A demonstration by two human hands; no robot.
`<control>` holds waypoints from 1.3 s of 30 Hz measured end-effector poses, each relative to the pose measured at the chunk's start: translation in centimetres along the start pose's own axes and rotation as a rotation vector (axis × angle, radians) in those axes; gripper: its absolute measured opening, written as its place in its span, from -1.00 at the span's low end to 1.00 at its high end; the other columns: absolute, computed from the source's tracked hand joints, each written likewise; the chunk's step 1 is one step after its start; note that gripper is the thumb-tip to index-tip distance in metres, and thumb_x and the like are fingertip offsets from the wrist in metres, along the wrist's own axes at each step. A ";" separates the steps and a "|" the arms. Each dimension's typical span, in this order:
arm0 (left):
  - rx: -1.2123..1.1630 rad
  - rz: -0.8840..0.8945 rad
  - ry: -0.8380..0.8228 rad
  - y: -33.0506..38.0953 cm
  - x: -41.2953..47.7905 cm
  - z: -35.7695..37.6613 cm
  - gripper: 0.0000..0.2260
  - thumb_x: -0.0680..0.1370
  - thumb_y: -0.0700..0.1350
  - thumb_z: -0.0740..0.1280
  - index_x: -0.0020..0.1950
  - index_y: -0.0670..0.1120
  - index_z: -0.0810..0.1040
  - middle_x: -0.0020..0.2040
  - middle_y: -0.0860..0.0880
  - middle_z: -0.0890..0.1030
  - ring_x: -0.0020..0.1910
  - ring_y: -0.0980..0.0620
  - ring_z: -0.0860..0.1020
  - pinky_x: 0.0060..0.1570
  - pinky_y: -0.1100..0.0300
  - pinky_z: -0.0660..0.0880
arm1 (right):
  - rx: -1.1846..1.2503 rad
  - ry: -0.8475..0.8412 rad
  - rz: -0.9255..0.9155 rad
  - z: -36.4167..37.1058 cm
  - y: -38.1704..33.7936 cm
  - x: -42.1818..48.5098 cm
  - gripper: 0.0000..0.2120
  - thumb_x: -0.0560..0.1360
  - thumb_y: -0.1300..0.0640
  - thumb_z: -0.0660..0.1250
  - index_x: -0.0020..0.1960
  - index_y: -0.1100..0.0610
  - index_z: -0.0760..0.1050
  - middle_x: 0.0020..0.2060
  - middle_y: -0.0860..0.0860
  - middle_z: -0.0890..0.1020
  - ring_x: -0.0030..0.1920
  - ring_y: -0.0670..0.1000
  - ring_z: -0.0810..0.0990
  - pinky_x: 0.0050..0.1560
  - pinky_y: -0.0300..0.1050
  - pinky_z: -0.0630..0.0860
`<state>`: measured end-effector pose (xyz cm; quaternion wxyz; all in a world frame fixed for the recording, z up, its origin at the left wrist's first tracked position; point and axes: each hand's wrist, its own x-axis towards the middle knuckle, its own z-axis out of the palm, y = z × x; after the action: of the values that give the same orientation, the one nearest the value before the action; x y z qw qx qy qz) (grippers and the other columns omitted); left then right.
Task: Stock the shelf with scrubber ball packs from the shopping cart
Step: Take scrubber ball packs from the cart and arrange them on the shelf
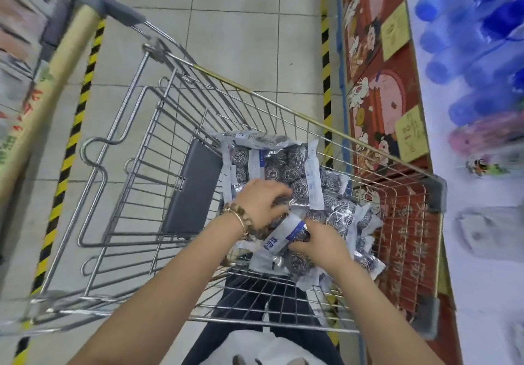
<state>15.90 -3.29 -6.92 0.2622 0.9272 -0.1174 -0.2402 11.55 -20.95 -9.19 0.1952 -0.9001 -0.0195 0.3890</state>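
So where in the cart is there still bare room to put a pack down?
The bare wire floor between the scrubber packs and the cart's near wall is free, and maybe the strip of wire beside the grey flap. It is crowded in the middle, where the left hand and right hand grip packs.

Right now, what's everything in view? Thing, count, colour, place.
shopping cart: one, silver wire, centre.
scrubber ball packs: pile, uncountable, grey balls in clear bags, inside cart.
seat flap: one, grey, left of packs.
hazard tape: two strips, yellow-black, floor edges.
price tags: two, yellow, red shelf front, right.
bottles: several, blue, upper right.
bead bracelet: one, brown, left wrist.
left hand: grips packs, mid-pile.
right hand: grips a pack, near side.
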 end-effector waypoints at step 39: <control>-1.011 -0.570 0.208 -5.2 -3.0 1.2 -0.60 0.39 -0.29 0.43 0.20 -0.14 0.45 0.05 -0.02 0.58 -0.02 0.04 0.53 -0.16 0.28 0.44 | 0.948 0.663 0.419 0.2 3.6 -7.3 -0.59 0.42 0.05 0.45 0.19 0.16 0.44 0.02 0.01 0.59 -0.01 0.00 0.54 0.03 -0.09 0.38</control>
<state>13.18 1.56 -9.52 0.6071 0.7006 0.2918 -0.2353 5.93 -25.60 -5.58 0.4893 -0.7732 0.3944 0.0849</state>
